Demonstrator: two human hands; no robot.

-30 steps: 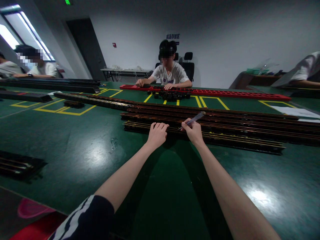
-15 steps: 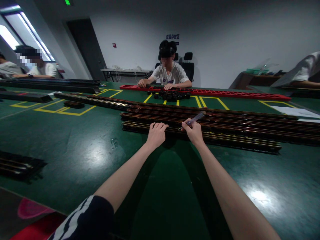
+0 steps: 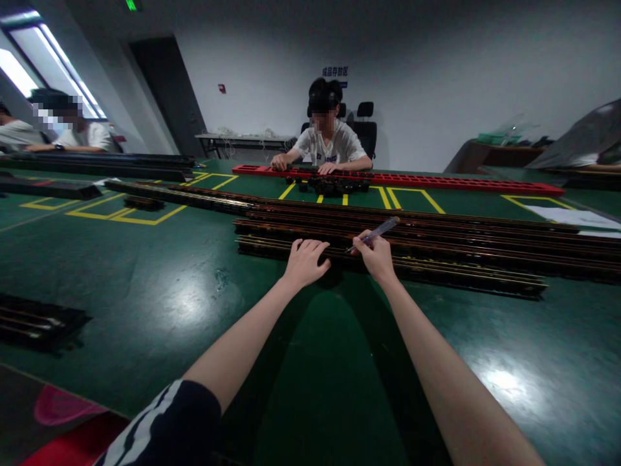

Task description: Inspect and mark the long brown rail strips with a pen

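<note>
My left hand [image 3: 305, 263] lies across the nearest long dark rail [image 3: 466, 277]. Its fingers bend over the rail's top and the thumb sits at the near side, apart from the index finger. In a pinch, my right hand [image 3: 376, 254] holds a slim pen-shaped tool [image 3: 384, 228] with a clear, purplish handle. The tool slants up to the right, and its thin tip points down at the same rail, just right of my left hand. Whether the tip touches the rail I cannot tell. Several similar rails [image 3: 485, 241] with copper-coloured lines lie side by side behind it.
Short dark rail pieces [image 3: 39, 320] lie at the left of the green table [image 3: 145, 272]. Across it, a person [image 3: 334, 145] handles a red slotted frame [image 3: 460, 182] near a heap of black parts [image 3: 330, 183]. White paper [image 3: 572, 217] lies at right. Other people sit left and right.
My left thumb has come out from the index finger and now shows at the rail's near side. My right hand and the tool look unmoved. The person opposite has shifted one hand slightly.
</note>
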